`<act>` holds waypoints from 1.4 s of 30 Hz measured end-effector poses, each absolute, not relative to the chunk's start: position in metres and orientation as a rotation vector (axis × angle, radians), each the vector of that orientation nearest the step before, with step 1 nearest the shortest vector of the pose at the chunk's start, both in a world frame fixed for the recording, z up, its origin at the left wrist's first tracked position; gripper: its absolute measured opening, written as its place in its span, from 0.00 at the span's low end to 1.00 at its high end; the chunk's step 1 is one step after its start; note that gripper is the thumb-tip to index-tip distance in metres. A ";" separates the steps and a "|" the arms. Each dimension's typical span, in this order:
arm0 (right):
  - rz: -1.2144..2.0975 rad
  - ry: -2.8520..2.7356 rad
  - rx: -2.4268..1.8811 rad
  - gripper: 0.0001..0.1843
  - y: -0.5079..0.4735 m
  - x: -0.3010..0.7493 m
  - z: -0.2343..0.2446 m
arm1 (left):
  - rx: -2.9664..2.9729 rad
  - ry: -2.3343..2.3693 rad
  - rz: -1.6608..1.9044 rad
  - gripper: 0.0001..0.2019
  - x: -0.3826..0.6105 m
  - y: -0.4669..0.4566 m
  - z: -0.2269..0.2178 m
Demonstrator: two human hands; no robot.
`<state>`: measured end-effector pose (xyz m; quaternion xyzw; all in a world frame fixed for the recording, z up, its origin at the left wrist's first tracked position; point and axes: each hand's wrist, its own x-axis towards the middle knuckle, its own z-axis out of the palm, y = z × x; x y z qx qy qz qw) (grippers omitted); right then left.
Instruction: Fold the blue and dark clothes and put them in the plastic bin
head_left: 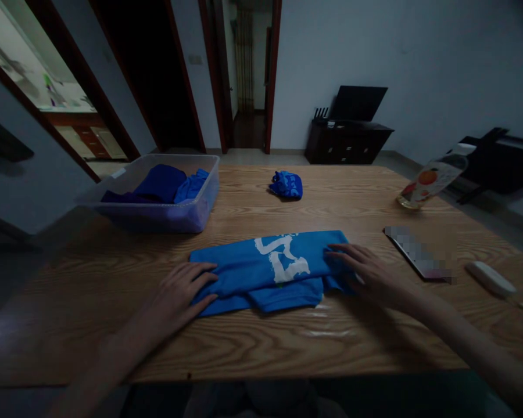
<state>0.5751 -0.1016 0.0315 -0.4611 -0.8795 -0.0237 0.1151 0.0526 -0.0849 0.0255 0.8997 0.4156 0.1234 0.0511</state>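
Note:
A blue shirt (239, 270) with white printed marks lies folded into a long strip on the wooden table (261, 342). On its left end rests my left hand (183, 290), fingers spread and thumb apart, pressing the cloth. My right hand (366, 270) touches the right end, its fingers stretched over the fabric, with the thumb lower down and partly hidden. The cloth is bunched beneath those fingers. A loose flap sticks out along the shirt's near edge. Farther back lies a small rolled blue cloth bundle (286, 184) with light lettering.
At the back left stands a clear plastic bin (207, 194) holding dark and bright blue clothes (160, 183). To the right are a labelled bottle (436, 177), a flat phone-like item (418, 252) and a white oblong object (490, 278). A cabinet (346, 142) bears a screen.

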 end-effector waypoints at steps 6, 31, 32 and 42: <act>-0.188 -2.646 -1.250 0.22 -0.095 0.567 0.031 | 2.879 1.177 0.435 0.16 0.041 -0.093 0.017; 0.045 -2.596 -1.340 0.36 -0.074 0.481 0.018 | 2.699 1.176 0.317 0.32 0.176 -0.068 0.014; 0.069 -2.615 -1.362 0.39 -0.074 0.478 0.013 | 2.704 1.180 0.300 0.34 0.180 -0.068 0.009; 0.022 -2.560 -1.556 0.47 -0.090 0.537 -0.003 | 2.713 1.250 0.362 0.42 0.132 -0.080 -0.005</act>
